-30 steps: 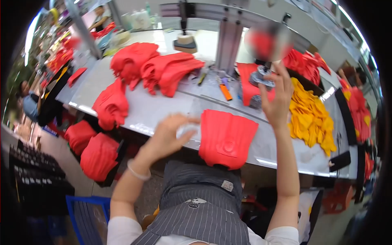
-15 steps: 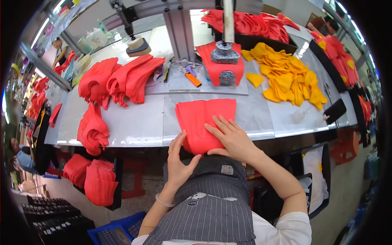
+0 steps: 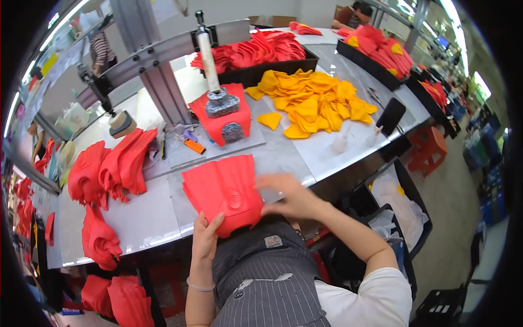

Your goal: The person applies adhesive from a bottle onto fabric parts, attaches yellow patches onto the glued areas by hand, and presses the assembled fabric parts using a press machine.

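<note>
A soft red moulded piece with a round raised mark lies at the table's front edge, its lower end towards my body. My left hand pinches its lower left edge, thumb on top and fingers underneath. My right hand, blurred by motion, is at the right edge, thumb and fingers apart; contact there is unclear. Behind, another red piece lies under a grey-speckled press pad. An orange cutter-like tool lies left of it.
Yellow pieces are heaped at the back right, near a black phone-like object and scissors. Red stacks lie at the left. A black tray holds more red pieces. A red stool stands beyond the table.
The view has swung to the right. My right hand has lifted off the red piece's surface to its right side, uncovering the round mark. My left hand has closed on its lower left edge.
</note>
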Demonstrator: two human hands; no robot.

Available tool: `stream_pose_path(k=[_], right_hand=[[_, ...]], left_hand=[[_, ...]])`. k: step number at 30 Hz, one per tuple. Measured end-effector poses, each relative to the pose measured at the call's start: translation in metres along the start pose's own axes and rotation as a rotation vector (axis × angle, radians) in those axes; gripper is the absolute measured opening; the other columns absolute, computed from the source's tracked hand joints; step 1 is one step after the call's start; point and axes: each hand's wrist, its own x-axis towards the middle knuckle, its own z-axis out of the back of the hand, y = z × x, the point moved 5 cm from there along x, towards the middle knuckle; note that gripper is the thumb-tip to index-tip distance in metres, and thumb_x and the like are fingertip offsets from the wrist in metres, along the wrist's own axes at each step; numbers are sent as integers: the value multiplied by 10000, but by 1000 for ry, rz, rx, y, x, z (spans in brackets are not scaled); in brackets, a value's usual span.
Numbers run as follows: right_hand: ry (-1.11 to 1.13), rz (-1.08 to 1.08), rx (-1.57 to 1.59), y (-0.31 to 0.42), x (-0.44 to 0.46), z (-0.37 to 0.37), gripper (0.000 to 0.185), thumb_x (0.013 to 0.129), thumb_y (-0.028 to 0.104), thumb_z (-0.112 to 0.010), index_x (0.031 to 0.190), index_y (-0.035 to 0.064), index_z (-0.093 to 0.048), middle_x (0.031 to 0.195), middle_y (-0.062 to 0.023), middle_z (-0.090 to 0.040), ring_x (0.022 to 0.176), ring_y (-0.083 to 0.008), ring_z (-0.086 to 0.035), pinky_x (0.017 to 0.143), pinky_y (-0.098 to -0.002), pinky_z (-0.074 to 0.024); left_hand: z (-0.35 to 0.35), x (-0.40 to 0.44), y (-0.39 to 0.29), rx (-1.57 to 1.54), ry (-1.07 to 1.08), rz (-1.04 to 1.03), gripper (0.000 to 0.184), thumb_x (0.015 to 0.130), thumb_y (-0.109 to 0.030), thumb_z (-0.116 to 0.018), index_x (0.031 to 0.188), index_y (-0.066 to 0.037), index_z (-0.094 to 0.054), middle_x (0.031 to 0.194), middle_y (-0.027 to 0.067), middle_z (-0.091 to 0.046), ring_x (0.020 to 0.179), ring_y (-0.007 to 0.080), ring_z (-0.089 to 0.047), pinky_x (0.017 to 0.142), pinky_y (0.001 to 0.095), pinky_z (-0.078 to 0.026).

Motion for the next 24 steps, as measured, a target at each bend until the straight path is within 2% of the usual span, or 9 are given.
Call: stream_pose_path(k=[2,4,6,9,13,16,19,22,24], right_hand=[[-295,-319,-10,-45,-33,43,374,781,271,-768,1041,53,-611,1103,-152,-620,1038,-275,-592,897,-399,-451],[-741,-616,-10,-79,-69,92,354,789,235,-767,1028,49,-582,1039,-124,-616,974,-241,-595,844,-362,-465],[-1070,-672,-172,-117,-110,125,407,779,222,-781,1057,39,-547,1005,-105,-600,934,-219,-580,813,-331,-463],[-1001,-716,-214,-168,-133,134,467,771,207,-788,1106,21,-521,989,-100,-588,910,-208,-569,794,-312,-464],[-612,-646,-28,-222,-124,128,391,842,173,-712,1143,16,-519,1015,-99,-589,944,-168,-563,811,-277,-447],[-734,-468,119,-182,-88,114,289,935,149,-596,1167,26,-476,1028,-92,-593,892,-152,-577,805,-272,-443],[-620,-556,413,-124,-49,90,237,985,220,-516,1134,43,-462,1045,-114,-619,853,-137,-573,760,-264,-441],[-415,-529,563,-84,-28,64,210,993,239,-497,1075,49,-462,959,-105,-643,815,-127,-570,743,-256,-433],[-378,-514,685,-63,-19,45,202,956,241,-548,1004,56,-482,856,-69,-623,764,-113,-555,696,-259,-423]], left_hand=[[1,-2,2,-55,-26,-12,396,918,-90,-589,1280,15,-468,1246,132,-587,1123,206,-591,953,343,-469],[0,-4,4,-107,-23,-3,403,920,-98,-580,1291,10,-464,1260,122,-581,1146,203,-577,971,341,-454],[-2,-6,4,-140,-42,-14,409,923,-105,-575,1299,7,-460,1265,115,-579,1159,201,-568,982,339,-443],[-3,-6,5,-121,-44,-16,437,923,-103,-574,1324,6,-439,1295,111,-556,1192,199,-541,1014,338,-411],[-11,-17,4,-57,-68,-69,468,920,-94,-576,1348,10,-414,1325,115,-530,1212,201,-523,1030,344,-392],[-8,-25,12,-172,-77,-76,471,921,-82,-571,1352,18,-408,1342,119,-516,1223,199,-514,1032,341,-390],[-1,-26,19,-208,-150,-61,463,923,-87,-574,1344,23,-416,1335,119,-524,1221,187,-516,1029,329,-392],[0,-23,22,-174,-167,-81,460,923,-98,-579,1338,25,-423,1315,119,-544,1207,179,-528,1023,318,-397],[1,-23,20,-170,-166,-71,452,927,-107,-581,1332,24,-429,1283,119,-570,1181,171,-548,1013,313,-405]])
